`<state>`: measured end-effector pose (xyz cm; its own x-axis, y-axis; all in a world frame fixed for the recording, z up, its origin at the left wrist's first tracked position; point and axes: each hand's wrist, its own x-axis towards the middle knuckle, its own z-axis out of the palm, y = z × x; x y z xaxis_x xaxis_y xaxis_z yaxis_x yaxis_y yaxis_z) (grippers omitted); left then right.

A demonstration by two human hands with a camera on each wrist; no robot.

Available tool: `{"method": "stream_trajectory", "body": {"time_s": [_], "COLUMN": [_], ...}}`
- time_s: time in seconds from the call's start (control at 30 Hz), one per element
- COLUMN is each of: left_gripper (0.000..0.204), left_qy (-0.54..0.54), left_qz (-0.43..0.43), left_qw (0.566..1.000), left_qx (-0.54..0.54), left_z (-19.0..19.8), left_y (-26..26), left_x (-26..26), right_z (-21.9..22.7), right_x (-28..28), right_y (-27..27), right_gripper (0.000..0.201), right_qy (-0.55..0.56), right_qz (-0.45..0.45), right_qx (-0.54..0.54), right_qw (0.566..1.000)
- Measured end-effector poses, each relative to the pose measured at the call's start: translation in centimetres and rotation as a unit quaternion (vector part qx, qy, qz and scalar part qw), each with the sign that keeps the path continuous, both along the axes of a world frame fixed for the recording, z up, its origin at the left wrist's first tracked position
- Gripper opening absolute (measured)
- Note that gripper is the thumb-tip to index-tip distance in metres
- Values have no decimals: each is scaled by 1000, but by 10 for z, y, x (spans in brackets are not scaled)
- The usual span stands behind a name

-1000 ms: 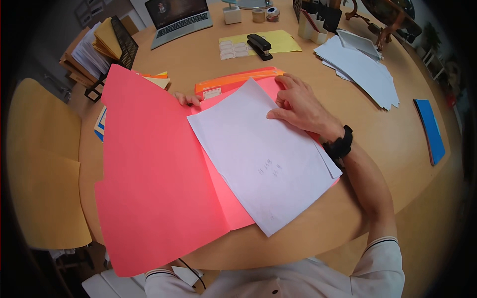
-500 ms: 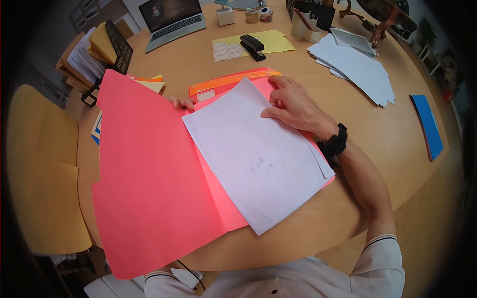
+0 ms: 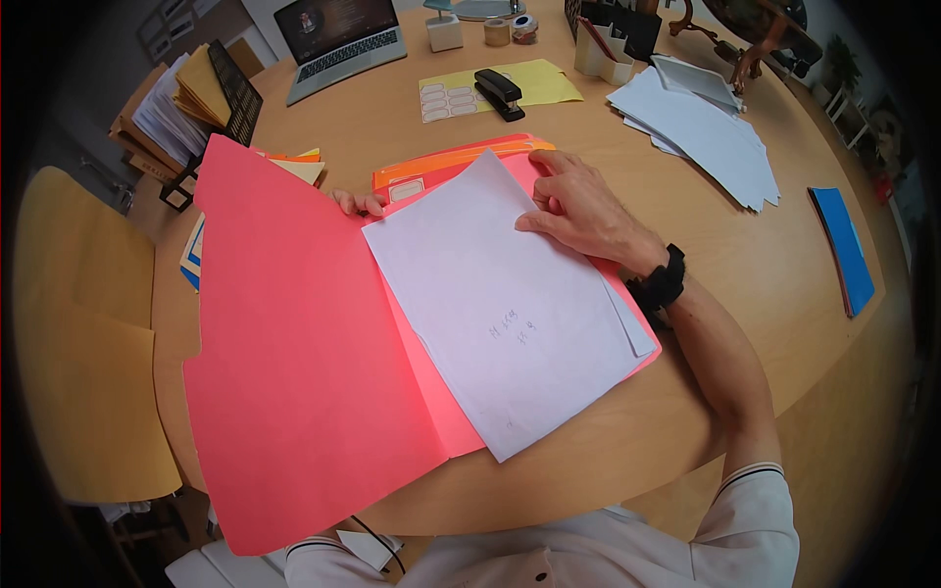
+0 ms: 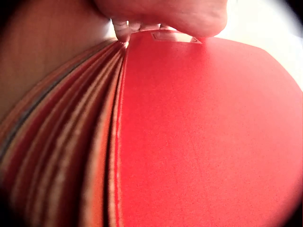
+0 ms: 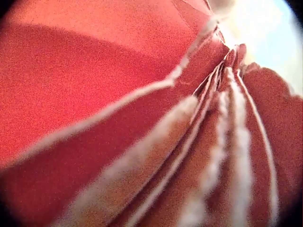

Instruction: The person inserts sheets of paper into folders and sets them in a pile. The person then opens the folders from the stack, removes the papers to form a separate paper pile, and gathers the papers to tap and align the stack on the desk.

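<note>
A red folder (image 3: 294, 372) lies open, its left cover lifted at a slant. White papers (image 3: 490, 294) with handwriting on the top sheet lie askew over its right side. My left hand (image 3: 358, 203) is mostly hidden behind the cover; its fingertips show at the fold near the far edge. In the left wrist view, fingers and thumb of that hand (image 4: 165, 16) grip the folder's labelled edge. My right hand (image 3: 583, 206) grips the folder's far right edge, with its thumb pressing the papers' edge. The right wrist view shows layered folder edges (image 5: 222, 137).
More red and orange folders (image 3: 461, 152) lie underneath. Beyond them are a black stapler (image 3: 500, 93), a yellow folder (image 3: 544, 83) and a laptop (image 3: 343, 44). Loose white sheets (image 3: 696, 132) and a blue folder (image 3: 841, 250) lie to the right; a file rack (image 3: 235, 93) stands left.
The head view has shifted slightly. The white papers have turned a little on the folder, their near corner swinging left. Both hands keep their places.
</note>
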<state>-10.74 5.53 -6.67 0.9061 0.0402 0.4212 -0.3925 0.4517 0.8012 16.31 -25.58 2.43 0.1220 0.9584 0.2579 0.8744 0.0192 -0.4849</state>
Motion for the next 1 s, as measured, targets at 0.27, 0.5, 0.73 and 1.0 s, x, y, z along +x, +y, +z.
{"method": "stream_trajectory", "body": {"time_s": [0.27, 0.5, 0.73, 1.0], "left_gripper": [21, 26, 21, 21], "left_qy": [-13, -17, 18, 46], "left_qz": [11, 59, 67, 83], "left_qw": [1000, 997, 997, 995], "left_qx": [4, 36, 44, 45], "left_z": [8, 7, 21, 15], "left_y": [-8, -10, -19, -13], "left_x": [1, -2, -1, 3], "right_z": [-3, -1, -1, -2], "right_x": [2, 7, 12, 23], "right_y": [0, 1, 1, 1], "right_gripper": [39, 37, 36, 35], "right_qy": [-3, 4, 14, 0], "right_qz": [-2, -3, -3, -18], "right_qx": [7, 10, 12, 67], "right_qw": [1000, 1000, 1000, 998]}}
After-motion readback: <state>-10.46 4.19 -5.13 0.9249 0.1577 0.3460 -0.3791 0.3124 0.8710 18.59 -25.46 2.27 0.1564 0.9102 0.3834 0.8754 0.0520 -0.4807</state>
